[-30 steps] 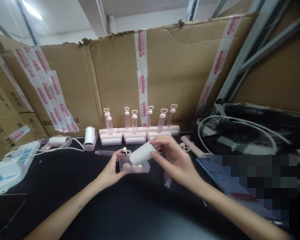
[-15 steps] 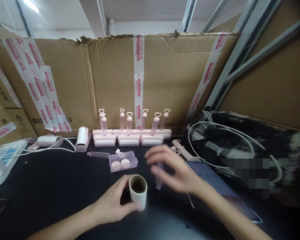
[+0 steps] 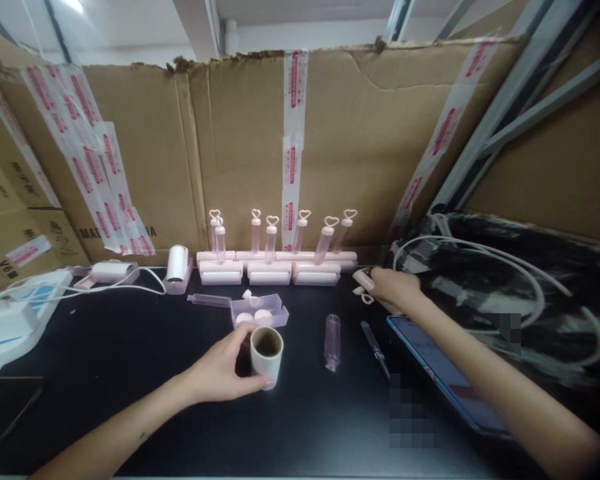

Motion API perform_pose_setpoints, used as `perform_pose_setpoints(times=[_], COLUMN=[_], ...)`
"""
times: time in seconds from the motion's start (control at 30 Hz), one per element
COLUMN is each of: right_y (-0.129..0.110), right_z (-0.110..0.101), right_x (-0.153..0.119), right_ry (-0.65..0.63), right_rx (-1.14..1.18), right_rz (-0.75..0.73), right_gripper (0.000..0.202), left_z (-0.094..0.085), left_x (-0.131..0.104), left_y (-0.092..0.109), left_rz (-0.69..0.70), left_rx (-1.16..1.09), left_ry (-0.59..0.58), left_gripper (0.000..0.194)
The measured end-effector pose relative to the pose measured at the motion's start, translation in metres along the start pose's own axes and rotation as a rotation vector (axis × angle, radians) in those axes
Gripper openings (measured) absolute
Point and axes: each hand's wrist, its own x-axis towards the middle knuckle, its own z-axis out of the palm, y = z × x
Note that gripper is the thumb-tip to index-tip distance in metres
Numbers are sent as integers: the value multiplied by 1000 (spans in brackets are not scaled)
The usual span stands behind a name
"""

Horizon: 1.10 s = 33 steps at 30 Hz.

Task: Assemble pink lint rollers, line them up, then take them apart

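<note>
While roll [image 3: 267, 368] stands upright, right hand [image 3: 394, 289], now at casing [image 3: 363, 280]

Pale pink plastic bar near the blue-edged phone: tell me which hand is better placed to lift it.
Right hand, I judge: it reaches over the pale pink plastic bar, while the left hand is farther off, holding a hollow white cylinder.

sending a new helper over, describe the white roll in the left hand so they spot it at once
On the black table, find the open lilac tray with two pale discs. Nearer the viewer, the left hand grips the white roll. Unlike the rolls in pink holders, it is held upright, hollow end up.
</note>
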Motion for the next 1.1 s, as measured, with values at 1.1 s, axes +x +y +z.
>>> perform_pose_setpoints(times=[1.1], right_y=[-155], right_z=[-38], right_x=[-23], right_ry=[-427], right_rx=[140], right_rz=[-1187], right_gripper=[33], left_z=[-6], left_x=[5], left_y=[-16], left_rz=[93], left_rx=[-235], left_ry=[44], left_gripper=[53])
